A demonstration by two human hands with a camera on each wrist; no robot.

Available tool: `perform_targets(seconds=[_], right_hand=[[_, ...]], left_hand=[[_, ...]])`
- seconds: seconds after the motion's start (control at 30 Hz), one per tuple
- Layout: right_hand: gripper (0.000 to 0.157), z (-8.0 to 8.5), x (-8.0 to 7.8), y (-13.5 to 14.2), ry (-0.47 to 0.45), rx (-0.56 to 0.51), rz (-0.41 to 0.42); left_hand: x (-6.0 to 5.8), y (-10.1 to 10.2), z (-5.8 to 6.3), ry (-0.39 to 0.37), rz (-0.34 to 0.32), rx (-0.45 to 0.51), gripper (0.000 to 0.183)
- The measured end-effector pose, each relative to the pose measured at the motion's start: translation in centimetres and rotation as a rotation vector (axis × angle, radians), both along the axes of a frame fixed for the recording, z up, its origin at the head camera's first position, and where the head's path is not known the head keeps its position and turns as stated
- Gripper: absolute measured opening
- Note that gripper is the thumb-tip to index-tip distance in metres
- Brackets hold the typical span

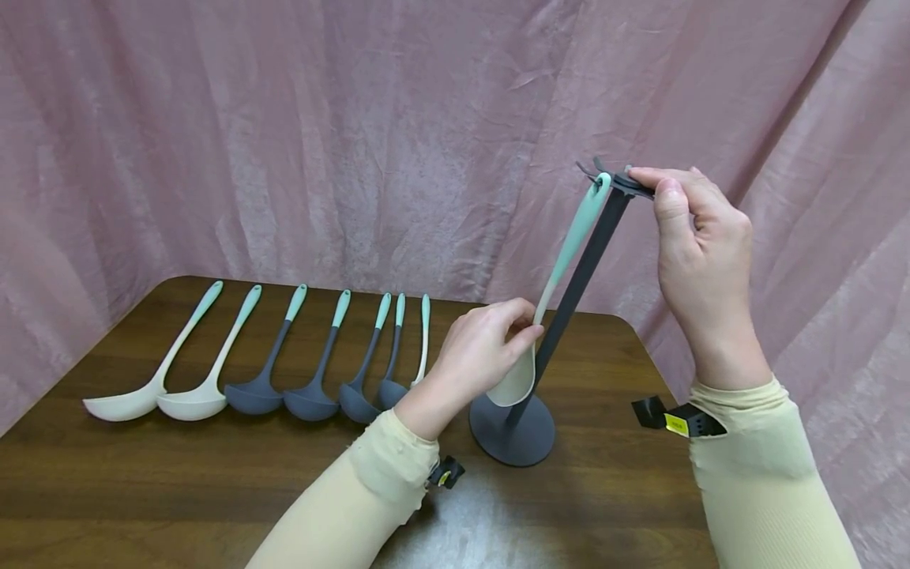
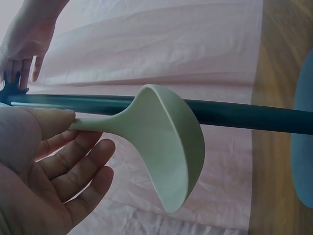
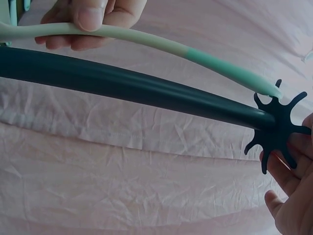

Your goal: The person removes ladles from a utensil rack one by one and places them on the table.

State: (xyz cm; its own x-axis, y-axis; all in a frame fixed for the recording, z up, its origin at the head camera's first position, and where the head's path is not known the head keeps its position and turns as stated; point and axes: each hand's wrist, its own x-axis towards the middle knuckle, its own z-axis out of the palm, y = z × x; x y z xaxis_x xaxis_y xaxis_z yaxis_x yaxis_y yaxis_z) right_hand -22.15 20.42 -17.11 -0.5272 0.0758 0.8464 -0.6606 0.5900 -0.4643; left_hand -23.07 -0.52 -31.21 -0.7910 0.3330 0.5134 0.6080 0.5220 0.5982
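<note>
My left hand [image 1: 479, 348] pinches the pale stem of a ladle [image 1: 577, 229] between thumb and fingers, just above its cream bowl [image 2: 164, 142]. The ladle's mint-green handle slants upward, and its holed end sits at a hook of the dark utensil stand [image 1: 586, 273]. At the stand's top, my right hand [image 1: 704, 245] grips the hooked rack [image 3: 279, 127] between thumb and fingers. Several curved hooks fan out around that rack. The ladle hangs alongside the tilted-looking post, its bowl over the round base [image 1: 522, 446].
Left of the stand, several ladles lie in a row on the brown wooden table [image 1: 178, 490], including a cream ladle [image 1: 128, 405] and a grey ladle [image 1: 256, 395]. All have mint handles pointing away. A pink curtain [image 1: 398, 142] hangs behind the table.
</note>
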Motion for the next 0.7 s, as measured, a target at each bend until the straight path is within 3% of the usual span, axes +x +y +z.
perform_targets(seconds=[0.7], right_hand=[[0.034, -0.06, 0.20, 0.20, -0.048, -0.025, 0.041]], left_hand=[[0.30, -0.66, 0.67, 0.134, 0.033, -0.010, 0.009]])
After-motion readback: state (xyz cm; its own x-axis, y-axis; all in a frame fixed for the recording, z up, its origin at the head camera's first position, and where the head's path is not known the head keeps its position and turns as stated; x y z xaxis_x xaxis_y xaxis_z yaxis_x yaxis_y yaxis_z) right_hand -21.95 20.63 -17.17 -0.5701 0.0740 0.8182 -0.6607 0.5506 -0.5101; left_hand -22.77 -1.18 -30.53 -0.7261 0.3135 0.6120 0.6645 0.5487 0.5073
